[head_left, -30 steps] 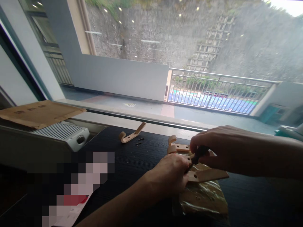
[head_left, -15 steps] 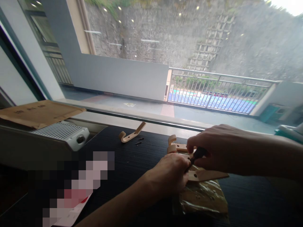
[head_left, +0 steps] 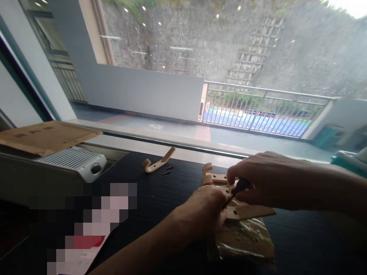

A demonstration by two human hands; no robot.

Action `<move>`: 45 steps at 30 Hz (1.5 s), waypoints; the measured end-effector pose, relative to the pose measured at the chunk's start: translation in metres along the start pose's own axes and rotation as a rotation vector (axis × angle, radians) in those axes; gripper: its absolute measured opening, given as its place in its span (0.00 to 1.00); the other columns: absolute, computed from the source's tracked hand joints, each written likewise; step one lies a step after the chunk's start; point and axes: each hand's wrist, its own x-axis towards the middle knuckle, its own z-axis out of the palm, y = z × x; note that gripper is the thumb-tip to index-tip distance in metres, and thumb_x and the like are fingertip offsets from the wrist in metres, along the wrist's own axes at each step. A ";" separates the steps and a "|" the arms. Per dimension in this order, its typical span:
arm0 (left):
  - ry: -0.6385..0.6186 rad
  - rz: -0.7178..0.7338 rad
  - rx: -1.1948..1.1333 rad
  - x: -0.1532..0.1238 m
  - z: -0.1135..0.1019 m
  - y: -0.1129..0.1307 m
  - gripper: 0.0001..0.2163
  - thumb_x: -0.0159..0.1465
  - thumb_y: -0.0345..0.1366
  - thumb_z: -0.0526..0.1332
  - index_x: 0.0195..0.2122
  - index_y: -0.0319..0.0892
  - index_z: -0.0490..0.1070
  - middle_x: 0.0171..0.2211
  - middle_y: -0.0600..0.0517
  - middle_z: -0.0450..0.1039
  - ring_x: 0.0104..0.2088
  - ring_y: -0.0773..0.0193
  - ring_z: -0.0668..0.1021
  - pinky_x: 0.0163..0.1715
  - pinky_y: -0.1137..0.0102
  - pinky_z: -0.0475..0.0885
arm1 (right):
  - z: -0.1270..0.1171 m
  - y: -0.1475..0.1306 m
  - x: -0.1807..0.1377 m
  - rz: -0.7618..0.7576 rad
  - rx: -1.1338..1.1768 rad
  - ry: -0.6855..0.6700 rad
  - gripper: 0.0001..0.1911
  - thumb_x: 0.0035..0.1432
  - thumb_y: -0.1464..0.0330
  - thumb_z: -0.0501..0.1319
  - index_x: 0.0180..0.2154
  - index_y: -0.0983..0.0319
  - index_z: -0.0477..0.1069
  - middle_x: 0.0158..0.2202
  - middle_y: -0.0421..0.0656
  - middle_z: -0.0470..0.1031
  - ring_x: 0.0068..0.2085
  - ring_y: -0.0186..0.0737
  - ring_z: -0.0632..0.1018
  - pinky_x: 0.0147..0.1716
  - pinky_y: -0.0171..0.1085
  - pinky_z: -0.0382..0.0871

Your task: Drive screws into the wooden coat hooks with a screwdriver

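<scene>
My right hand (head_left: 258, 179) is closed around the dark handle of a screwdriver (head_left: 241, 185), whose shaft slants down toward my left fingers. My left hand (head_left: 205, 208) grips the curved end of the nearest wooden hook (head_left: 252, 212), covering that end and the screwdriver's tip. This hook's flat, drilled strip points right. Just behind it, more wooden hooks (head_left: 220, 178) with drilled holes lie side by side, partly hidden by both hands. Beneath them is a crinkled clear plastic bag (head_left: 246, 240) on the black table.
Another wooden hook (head_left: 159, 165) lies farther back on the table, with small dark screws (head_left: 166, 173) beside it. A pixelated pale object (head_left: 91, 236) is at front left. A brown envelope (head_left: 48, 135) rests on a white vented device (head_left: 71, 158). A window sill runs behind.
The view has shifted very slightly. Both hands keep their grips on the screwdriver and the wooden hook, and the screwdriver's handle is tilted a little differently.
</scene>
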 end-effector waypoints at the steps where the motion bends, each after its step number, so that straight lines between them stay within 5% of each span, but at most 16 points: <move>1: 0.003 -0.003 0.010 0.000 0.000 0.000 0.06 0.58 0.26 0.56 0.31 0.38 0.73 0.29 0.50 0.75 0.30 0.65 0.75 0.30 0.73 0.65 | -0.002 -0.002 -0.002 -0.046 0.026 0.013 0.07 0.53 0.70 0.56 0.29 0.56 0.72 0.24 0.34 0.73 0.24 0.30 0.67 0.23 0.31 0.51; 6: -0.024 -0.051 0.010 0.000 0.000 0.002 0.07 0.59 0.27 0.55 0.31 0.37 0.73 0.30 0.48 0.75 0.33 0.62 0.77 0.30 0.72 0.66 | 0.000 -0.009 0.000 -0.128 0.066 0.031 0.08 0.53 0.72 0.55 0.28 0.58 0.71 0.24 0.34 0.72 0.24 0.29 0.67 0.23 0.31 0.53; 14: 0.000 -0.036 0.074 -0.001 0.002 -0.002 0.06 0.59 0.29 0.55 0.28 0.38 0.71 0.30 0.47 0.75 0.31 0.61 0.76 0.29 0.71 0.65 | 0.006 -0.010 0.017 0.082 -0.056 0.092 0.15 0.56 0.63 0.54 0.20 0.60 0.69 0.15 0.36 0.64 0.18 0.29 0.57 0.19 0.33 0.45; 21: -0.018 -0.013 0.018 -0.001 0.002 -0.003 0.06 0.57 0.26 0.56 0.30 0.37 0.72 0.31 0.47 0.75 0.32 0.63 0.76 0.31 0.72 0.66 | -0.002 -0.008 0.001 -0.071 0.053 0.033 0.08 0.54 0.71 0.56 0.30 0.55 0.73 0.25 0.34 0.74 0.25 0.30 0.69 0.24 0.31 0.53; 30: -0.027 -0.020 -0.001 -0.001 0.002 -0.002 0.06 0.59 0.27 0.55 0.30 0.38 0.72 0.30 0.48 0.75 0.32 0.63 0.76 0.32 0.72 0.66 | 0.006 -0.007 0.004 0.059 -0.055 0.036 0.13 0.57 0.67 0.54 0.22 0.60 0.70 0.19 0.37 0.69 0.20 0.30 0.63 0.21 0.33 0.47; 35: -0.008 0.019 -0.012 0.000 0.001 -0.002 0.07 0.59 0.26 0.55 0.32 0.39 0.72 0.35 0.47 0.76 0.37 0.61 0.77 0.37 0.71 0.67 | -0.004 -0.006 -0.006 -0.032 0.036 -0.005 0.07 0.54 0.70 0.56 0.30 0.56 0.73 0.25 0.35 0.74 0.25 0.32 0.69 0.24 0.32 0.53; 40: -0.027 -0.042 0.001 -0.001 0.001 -0.001 0.06 0.59 0.27 0.55 0.28 0.38 0.70 0.30 0.48 0.75 0.31 0.63 0.76 0.31 0.72 0.66 | 0.001 -0.004 0.000 -0.075 0.054 0.014 0.09 0.56 0.71 0.54 0.29 0.57 0.72 0.26 0.35 0.74 0.26 0.31 0.69 0.25 0.32 0.54; 45: 0.010 -0.032 -0.003 -0.002 0.002 -0.002 0.05 0.58 0.27 0.56 0.27 0.39 0.68 0.28 0.50 0.73 0.31 0.63 0.76 0.31 0.72 0.65 | 0.006 0.000 0.010 0.060 -0.043 0.007 0.15 0.59 0.63 0.53 0.24 0.60 0.71 0.20 0.36 0.69 0.21 0.31 0.62 0.21 0.33 0.48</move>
